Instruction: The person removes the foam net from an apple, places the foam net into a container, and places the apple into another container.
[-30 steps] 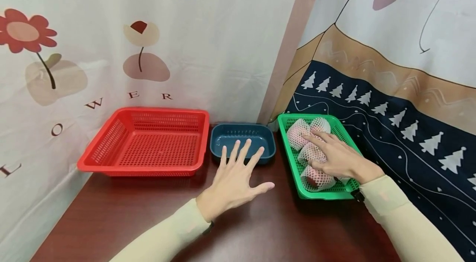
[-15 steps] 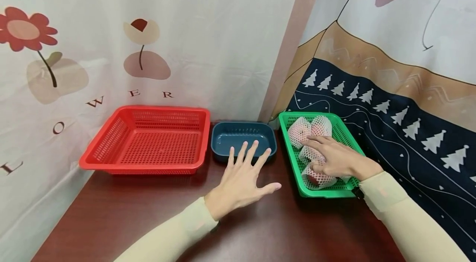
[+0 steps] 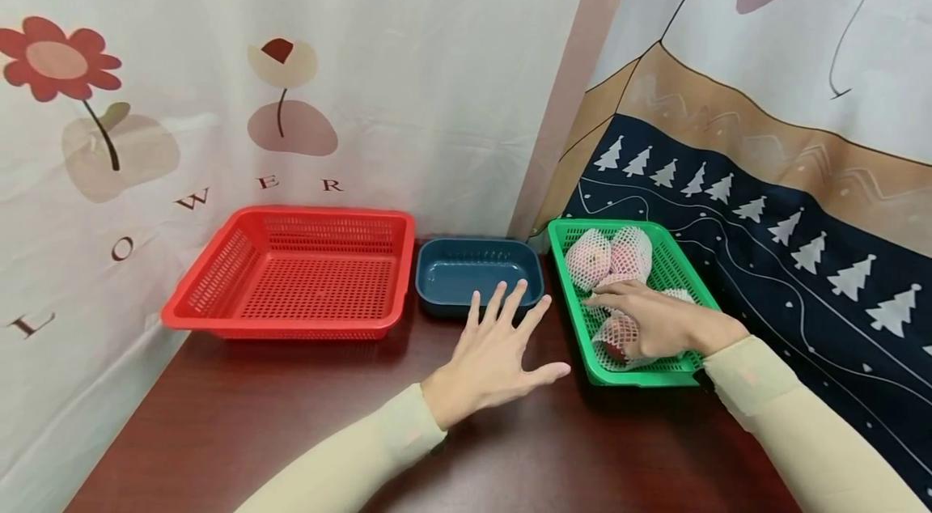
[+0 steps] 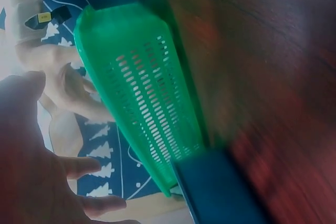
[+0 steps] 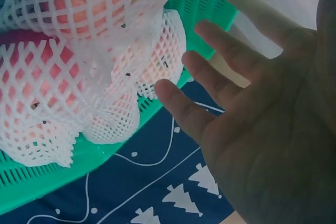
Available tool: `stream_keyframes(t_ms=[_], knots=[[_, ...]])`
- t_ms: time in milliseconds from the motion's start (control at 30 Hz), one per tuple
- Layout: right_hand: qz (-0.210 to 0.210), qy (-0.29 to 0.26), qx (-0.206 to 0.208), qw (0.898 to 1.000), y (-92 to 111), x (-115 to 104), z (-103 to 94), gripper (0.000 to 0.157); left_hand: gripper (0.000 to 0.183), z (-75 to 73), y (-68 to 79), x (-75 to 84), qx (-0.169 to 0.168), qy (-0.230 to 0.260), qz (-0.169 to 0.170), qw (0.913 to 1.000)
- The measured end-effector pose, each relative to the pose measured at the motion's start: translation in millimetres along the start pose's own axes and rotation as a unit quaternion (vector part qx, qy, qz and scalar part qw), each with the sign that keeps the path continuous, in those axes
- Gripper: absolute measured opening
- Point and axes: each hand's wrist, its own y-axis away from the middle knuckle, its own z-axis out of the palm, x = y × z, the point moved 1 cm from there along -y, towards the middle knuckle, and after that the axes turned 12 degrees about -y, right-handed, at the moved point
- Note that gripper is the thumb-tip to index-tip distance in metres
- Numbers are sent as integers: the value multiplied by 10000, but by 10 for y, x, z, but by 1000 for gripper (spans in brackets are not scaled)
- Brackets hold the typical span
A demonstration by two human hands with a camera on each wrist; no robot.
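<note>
In the head view, my right hand [image 3: 658, 320] is over the green basket [image 3: 580, 341], among several round, reddish fruits in white foam nets. One netted fruit [image 3: 617, 335] shows beside my thumb, and another netted fruit [image 3: 590, 258] sits at the basket's far end. The right wrist view has the right-hand fingers [image 5: 218, 80] spread and nearly straight beside the netted fruits [image 5: 47, 87], with nothing gripped. My left hand [image 3: 488, 371] hovers palm down in front of the blue tray [image 3: 429, 298], fingers splayed and holding nothing.
A red perforated basket [image 3: 284, 332] stands to the left of the blue tray on the dark wooden table [image 3: 291, 416]. A white printed curtain [image 3: 422, 76] hangs behind them. Navy cloth with white trees [image 3: 757, 270] borders the green basket on the right.
My right hand has lowered and drawn slightly nearer over the fruits, uncovering more of the far ones. The left hand has drifted right, fingers still spread.
</note>
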Motion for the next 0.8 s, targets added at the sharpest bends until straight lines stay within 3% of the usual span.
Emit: stream_keyframes(t_ms=[800], knots=[[-125,317,-609,9976,-45,65,70,90,107,257,-175,461,-126,-62,456,9989]])
